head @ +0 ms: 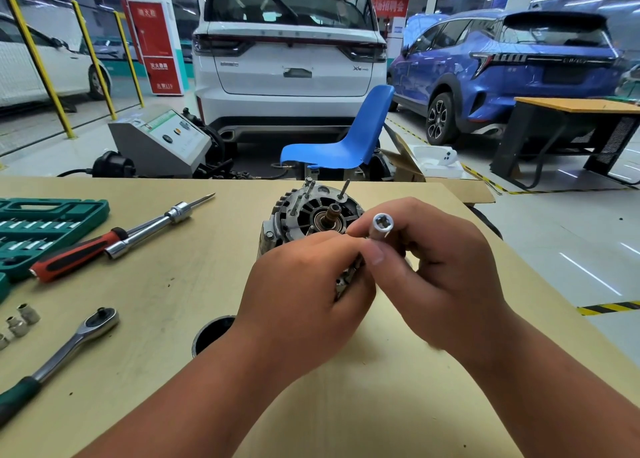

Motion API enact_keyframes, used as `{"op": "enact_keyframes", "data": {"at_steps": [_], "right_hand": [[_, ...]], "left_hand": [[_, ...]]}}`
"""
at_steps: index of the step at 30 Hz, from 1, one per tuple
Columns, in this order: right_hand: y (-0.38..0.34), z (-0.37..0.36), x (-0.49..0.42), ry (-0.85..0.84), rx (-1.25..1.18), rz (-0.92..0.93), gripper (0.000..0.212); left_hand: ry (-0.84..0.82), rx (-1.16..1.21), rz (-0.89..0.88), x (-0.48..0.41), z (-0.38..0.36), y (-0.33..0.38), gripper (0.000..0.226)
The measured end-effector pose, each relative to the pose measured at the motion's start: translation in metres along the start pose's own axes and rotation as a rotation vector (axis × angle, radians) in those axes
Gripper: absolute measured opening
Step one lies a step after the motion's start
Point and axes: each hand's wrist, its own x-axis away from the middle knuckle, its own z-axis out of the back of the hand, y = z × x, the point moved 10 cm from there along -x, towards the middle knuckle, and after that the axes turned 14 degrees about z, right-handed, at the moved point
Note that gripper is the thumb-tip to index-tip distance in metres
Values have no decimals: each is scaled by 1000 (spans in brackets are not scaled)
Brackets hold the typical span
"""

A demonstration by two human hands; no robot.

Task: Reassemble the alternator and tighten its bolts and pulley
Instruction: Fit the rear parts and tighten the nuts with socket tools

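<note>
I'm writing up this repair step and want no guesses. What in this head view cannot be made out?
Head view:
- alternator: its near side is hidden behind both hands.
- metal part in the left hand: mostly covered by fingers; unidentifiable.
- socket in the right hand: lower end hidden by fingers.
- ratchet and green tool case: cut off by the left edge.
</note>
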Motion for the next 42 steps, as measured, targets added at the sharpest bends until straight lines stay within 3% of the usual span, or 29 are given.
{"op": "enact_keyframes", "data": {"at_steps": [42], "right_hand": [[0,-2,1,-14,17,-4,13]], "left_hand": [[-16,0,9,0,-2,-1,6]]}}
